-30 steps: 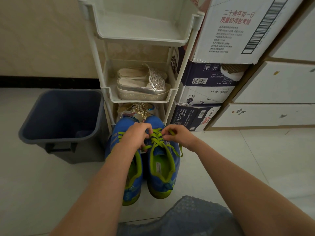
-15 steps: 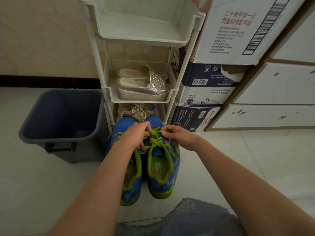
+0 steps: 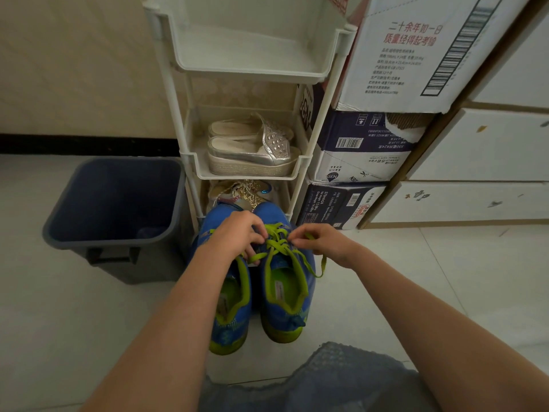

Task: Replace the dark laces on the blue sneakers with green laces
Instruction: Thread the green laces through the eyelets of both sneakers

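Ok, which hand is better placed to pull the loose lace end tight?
Right. The right hand pinches the green lace by its loose end beside the right sneaker; the left hand grips the crossings.

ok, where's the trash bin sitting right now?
Head view, left side: the dark bin stands on the floor right beside the white shoe rack, on its left, and left of the blue sneakers.

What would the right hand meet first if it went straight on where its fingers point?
Likely the crossed green laces on the blue sneaker, just ahead of the right hand; the left hand lies beyond. Depth is unclear.
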Motion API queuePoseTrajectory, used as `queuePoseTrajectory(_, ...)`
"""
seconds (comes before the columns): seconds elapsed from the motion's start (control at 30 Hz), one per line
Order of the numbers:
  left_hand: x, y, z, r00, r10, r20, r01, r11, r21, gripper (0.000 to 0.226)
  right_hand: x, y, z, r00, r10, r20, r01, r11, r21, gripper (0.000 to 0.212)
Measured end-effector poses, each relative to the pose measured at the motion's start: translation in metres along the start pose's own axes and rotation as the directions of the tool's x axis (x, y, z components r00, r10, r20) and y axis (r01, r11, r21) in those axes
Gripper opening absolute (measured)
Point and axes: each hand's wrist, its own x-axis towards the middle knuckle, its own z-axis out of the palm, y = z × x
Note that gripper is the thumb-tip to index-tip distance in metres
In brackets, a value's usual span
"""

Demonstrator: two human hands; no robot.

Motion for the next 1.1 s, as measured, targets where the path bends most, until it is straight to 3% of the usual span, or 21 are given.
queuePoseTrajectory(0.17,-0.003,0.011,0.006,0.999,-0.01,-0.031,0.01,1.0,0.003,0.021,0.001,-0.006,0.007,0.998,-0.054,-0.028,0.054,0.998,-0.014,0.019)
queuePoseTrajectory(0.37,-0.002,0.008,0.009,0.997,0.045,-0.054,-0.037,0.989,0.145,0.01,0.006,-0.013,0.015,0.998,-0.055,0.006,0.055,0.998,-0.038,0.001)
queuePoseTrajectory(0.6,-0.005,0.008,0.006,1.0,0.007,0.001,-0.007,1.0,0.009,0.012,0.008,-0.017,0.015,0.996,-0.081,0.021,0.083,0.98,-0.182,0.003)
queuePoseTrajectory(0.7,-0.007,0.015,0.008,0.997,-0.069,0.039,0.074,0.987,-0.142,0.026,0.009,-0.023,0.014,0.99,-0.138,0.035,0.142,0.951,-0.274,0.003)
queuePoseTrajectory(0.8,-0.007,0.018,0.009,0.986,-0.16,0.046,0.165,0.978,-0.129,0.045,0.014,-0.03,0.017,0.986,-0.167,0.03,0.164,0.897,-0.41,0.005)
queuePoseTrajectory(0.97,-0.013,0.02,0.007,0.996,-0.078,0.037,0.083,0.986,-0.147,0.027,0.014,-0.027,0.022,0.981,-0.189,-0.043,0.172,0.949,-0.264,0.008)
queuePoseTrajectory(1.1,-0.01,0.017,0.01,0.999,0.034,0.027,-0.034,0.999,-0.004,0.014,0.009,-0.022,0.014,0.988,-0.112,-0.106,0.107,0.993,-0.053,0.01)
